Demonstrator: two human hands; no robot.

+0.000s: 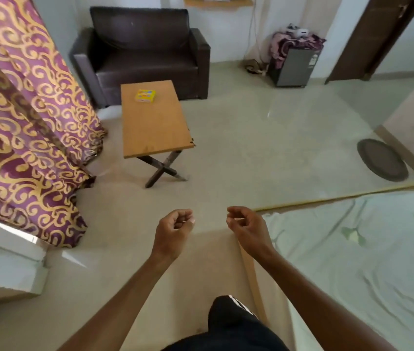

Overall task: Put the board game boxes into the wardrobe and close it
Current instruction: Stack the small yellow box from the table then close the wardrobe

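A small yellow board game box [145,95] lies flat near the far end of a low wooden folding table [155,127] in front of me. My left hand [175,226] and my right hand [245,228] hover side by side over the floor, well short of the table. Both have their fingers curled in loosely and hold nothing. No wardrobe is in view.
A dark sofa [142,51] stands behind the table. A purple and gold curtain [23,127] hangs at the left. A bed with a pale sheet [365,254] fills the right foreground. A round tray [381,159] leans against the right wall; a small grey cabinet [295,67] stands at the back.
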